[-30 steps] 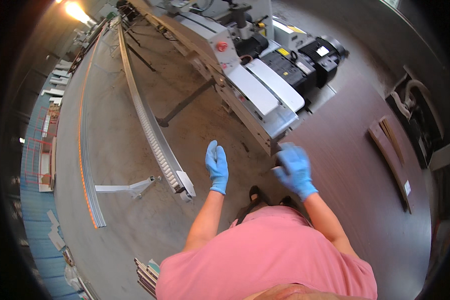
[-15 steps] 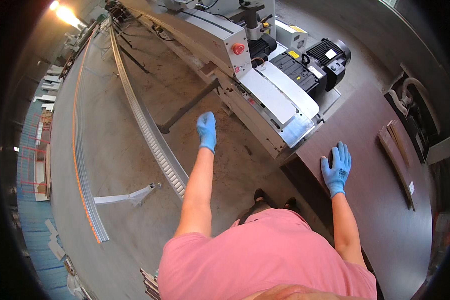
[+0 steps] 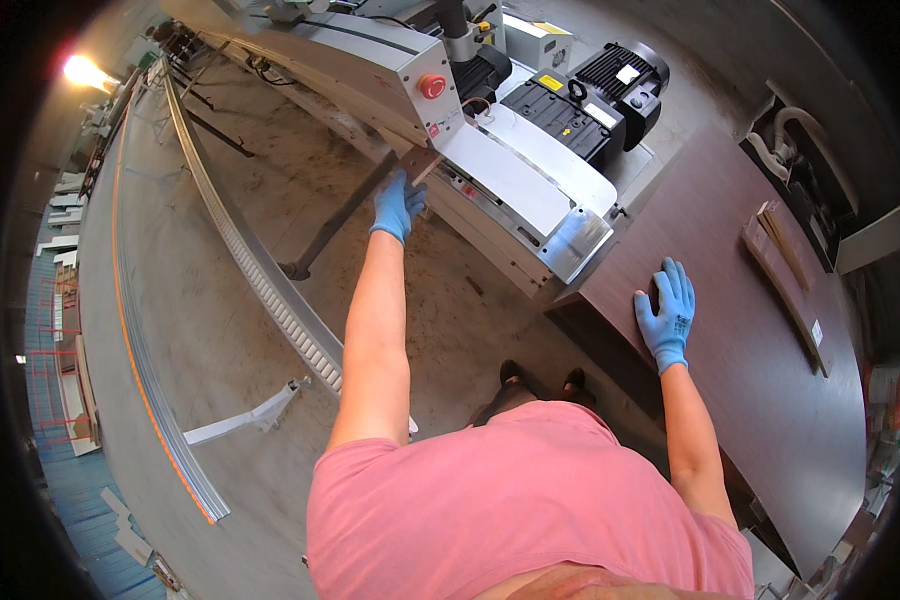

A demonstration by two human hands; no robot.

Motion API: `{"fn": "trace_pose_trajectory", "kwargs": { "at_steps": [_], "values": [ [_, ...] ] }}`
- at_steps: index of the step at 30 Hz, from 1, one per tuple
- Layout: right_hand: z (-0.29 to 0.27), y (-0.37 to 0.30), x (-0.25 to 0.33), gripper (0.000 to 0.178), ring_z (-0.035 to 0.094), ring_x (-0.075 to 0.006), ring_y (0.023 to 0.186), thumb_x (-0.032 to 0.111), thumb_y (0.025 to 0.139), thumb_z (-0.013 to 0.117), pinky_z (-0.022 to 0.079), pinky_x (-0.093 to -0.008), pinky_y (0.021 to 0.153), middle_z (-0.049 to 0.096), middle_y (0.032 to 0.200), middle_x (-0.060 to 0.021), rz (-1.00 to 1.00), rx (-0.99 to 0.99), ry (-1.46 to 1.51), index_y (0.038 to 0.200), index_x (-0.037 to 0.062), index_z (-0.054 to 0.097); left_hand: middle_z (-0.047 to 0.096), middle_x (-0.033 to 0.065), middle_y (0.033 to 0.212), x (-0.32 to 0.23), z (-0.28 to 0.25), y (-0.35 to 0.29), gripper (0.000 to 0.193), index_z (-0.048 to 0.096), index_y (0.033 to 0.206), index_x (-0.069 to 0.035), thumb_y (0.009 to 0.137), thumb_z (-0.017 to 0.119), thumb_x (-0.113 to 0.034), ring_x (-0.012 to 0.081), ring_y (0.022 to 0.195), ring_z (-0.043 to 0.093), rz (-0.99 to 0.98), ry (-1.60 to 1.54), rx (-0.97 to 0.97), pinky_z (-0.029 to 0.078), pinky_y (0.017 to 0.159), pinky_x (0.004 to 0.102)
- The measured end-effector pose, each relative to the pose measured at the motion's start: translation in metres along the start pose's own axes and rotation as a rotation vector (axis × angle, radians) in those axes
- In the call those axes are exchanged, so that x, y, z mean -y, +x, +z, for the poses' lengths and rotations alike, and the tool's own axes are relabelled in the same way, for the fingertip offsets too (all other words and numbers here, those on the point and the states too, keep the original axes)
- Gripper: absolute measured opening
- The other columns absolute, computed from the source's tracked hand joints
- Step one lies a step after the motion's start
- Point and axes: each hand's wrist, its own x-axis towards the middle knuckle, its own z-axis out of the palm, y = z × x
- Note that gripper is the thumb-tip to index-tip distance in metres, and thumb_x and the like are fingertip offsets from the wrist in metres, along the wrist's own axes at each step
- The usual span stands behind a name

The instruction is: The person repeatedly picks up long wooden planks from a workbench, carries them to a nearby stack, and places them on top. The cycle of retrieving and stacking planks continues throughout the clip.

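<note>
My left hand [image 3: 398,210], in a blue glove, reaches forward to the side of the grey machine [image 3: 410,85]. Its fingers are apart, with the tips at a small brown flat piece [image 3: 420,162] on the machine's edge; whether they touch it I cannot tell. On the right, my right hand [image 3: 667,315], gloved the same, lies flat with fingers stretched out on a large dark brown panel [image 3: 710,260]. It holds nothing. Farther right on that panel lie narrow brown strips [image 3: 785,285], one bearing a small white label.
A red stop button [image 3: 431,86] sits on the machine's end, with black motors [image 3: 580,120] behind it. To the left run a long roller track [image 3: 250,255] and an orange-edged rail [image 3: 160,410]. A grey support bar [image 3: 335,225] stands below my left hand.
My left hand has gone from a closed fist over the floor to spread fingers at the machine's side. My right hand stays flat on the panel. The whole view has shifted slightly.
</note>
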Motion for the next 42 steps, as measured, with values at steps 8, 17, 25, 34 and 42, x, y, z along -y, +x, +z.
{"fn": "trace_pose_trajectory", "kwargs": {
  "at_steps": [8, 17, 25, 34, 42],
  "values": [
    [0.000, 0.002, 0.000, 0.044, 0.047, -0.0408, 0.147, 0.033, 0.089, 0.074, 0.033, -0.0523, 0.123, 0.055, 0.155, -0.0202, 0.004, 0.010, 0.004, 0.121, 0.0037, 0.067, 0.073, 0.0038, 0.097, 0.048, -0.012, -0.046, 0.024, 0.068, 0.113, -0.012, 0.103, 0.068, -0.034, 0.0177, 0.080, 0.070, -0.007, -0.013, 0.249, 0.057, 0.071, 0.0338],
    [-0.002, -0.001, -0.010, 0.049, 0.049, -0.0414, 0.144, 0.038, 0.091, 0.072, 0.036, -0.0531, 0.121, 0.057, 0.151, -0.0217, -0.026, -0.007, -0.047, 0.126, 0.0033, 0.065, 0.074, 0.0081, 0.111, 0.139, -0.025, -0.206, 0.038, 0.068, 0.127, -0.010, 0.098, 0.075, -0.033, 0.0179, 0.090, 0.070, -0.193, -0.206, 0.497, 0.059, 0.079, 0.0334],
    [0.001, -0.033, 0.060, 0.088, 0.051, -0.0355, 0.143, 0.047, 0.096, 0.073, 0.041, -0.0470, 0.118, 0.047, 0.159, -0.0246, -0.030, 0.308, 1.099, 0.161, 0.0009, 0.035, 0.072, 0.0068, 0.103, 0.213, 0.012, -0.325, 0.038, 0.067, 0.131, -0.009, 0.103, 0.061, -0.035, 0.0186, 0.089, 0.068, -0.677, -0.866, 0.814, 0.056, 0.089, 0.0370],
    [-0.078, 0.011, 0.080, 0.080, 0.063, -0.0406, 0.116, 0.028, 0.083, 0.080, 0.051, -0.0487, 0.099, 0.057, 0.139, -0.0237, -0.305, 0.321, 0.618, 0.153, 0.0074, 0.048, 0.058, 0.0112, 0.146, 0.237, 0.091, -0.375, 0.058, 0.050, 0.151, -0.010, 0.109, 0.046, -0.050, 0.0267, 0.124, 0.059, -0.564, -0.479, 0.676, 0.048, 0.106, 0.0455],
    [-0.074, 0.022, -0.020, 0.036, 0.066, -0.0342, 0.106, 0.015, 0.085, 0.073, 0.053, -0.0462, 0.093, 0.064, 0.114, -0.0134, -0.608, 0.054, 0.341, 0.119, 0.0144, 0.065, 0.073, 0.0113, 0.119, 0.268, 0.123, -0.387, 0.035, 0.065, 0.132, -0.007, 0.108, 0.058, -0.031, 0.0258, 0.107, 0.068, -0.544, -0.109, 0.360, 0.053, 0.099, 0.0418]
  ]
}}
